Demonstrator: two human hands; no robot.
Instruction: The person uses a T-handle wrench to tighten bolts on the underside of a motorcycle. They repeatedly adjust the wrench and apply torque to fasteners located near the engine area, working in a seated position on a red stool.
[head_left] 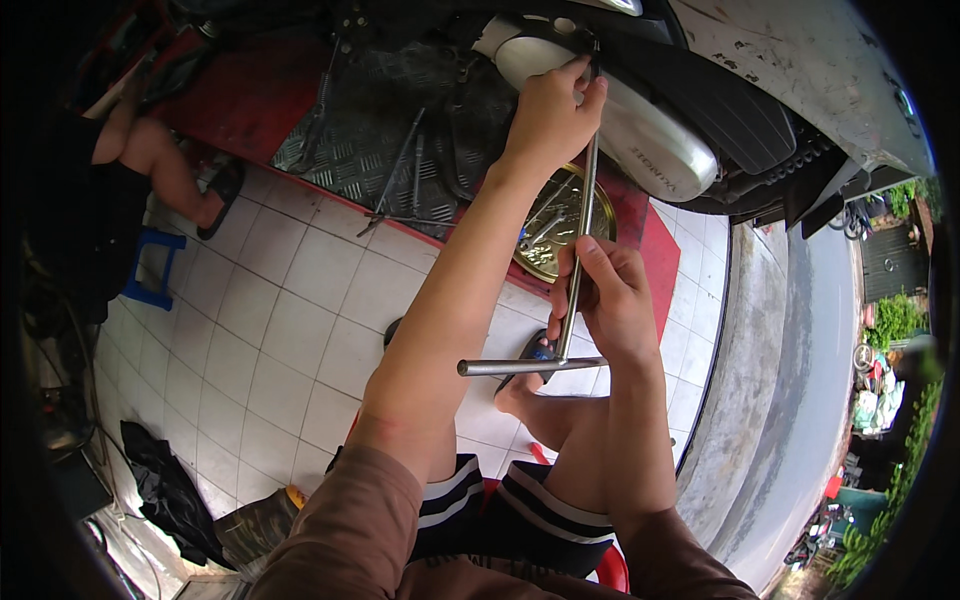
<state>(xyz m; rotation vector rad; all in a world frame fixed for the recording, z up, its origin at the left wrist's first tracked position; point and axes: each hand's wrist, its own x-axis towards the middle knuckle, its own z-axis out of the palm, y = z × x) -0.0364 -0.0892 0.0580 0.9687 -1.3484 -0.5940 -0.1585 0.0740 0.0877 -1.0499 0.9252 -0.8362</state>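
Note:
A long steel T-handle wrench [588, 200] reaches up to the silver engine cover [655, 150] of a motorcycle, its crossbar towards me. My left hand [555, 115] is closed at the far end of the wrench, thumb and fingers pinched around the shaft beside the cover. What the tip touches is hard to make out. Lower down, my right hand [610, 295] has its fingers curled round the shaft, a little above the crossbar. Below the wrench a round gold-coloured tray [545, 272] holds several metal tools.
The motorcycle stands over a red platform [240, 110] topped with dark tread plate [350, 150]; long metal tools [400, 165] lie there. At left, another person [130, 160] sits near a blue stool [155, 268]. White floor tiles [310, 260] lie below, with a road [790, 400] at right.

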